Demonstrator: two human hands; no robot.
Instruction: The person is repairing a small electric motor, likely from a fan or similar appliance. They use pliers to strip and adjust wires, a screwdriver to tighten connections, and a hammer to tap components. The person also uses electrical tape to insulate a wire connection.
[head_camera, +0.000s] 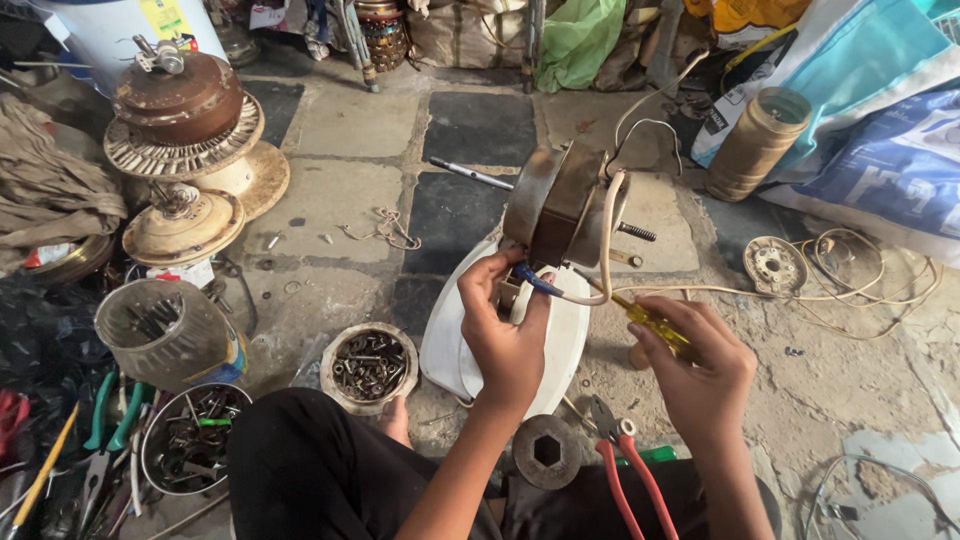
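One fan motor (560, 205), two hands (510, 335), one screwdriver (655, 325)

Stone floor (350, 190), tin of screws (369, 366), red-handled pliers (625, 470)

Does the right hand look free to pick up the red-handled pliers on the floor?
Probably not as it stands: the right hand already grips a yellow screwdriver, though the red-handled pliers lie uncovered just below it.

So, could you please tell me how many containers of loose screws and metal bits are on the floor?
2: a round tin of screws by the person's knee, and a steel bowl of metal bits to its left. The mesh basket beside them may hold more; I cannot tell.
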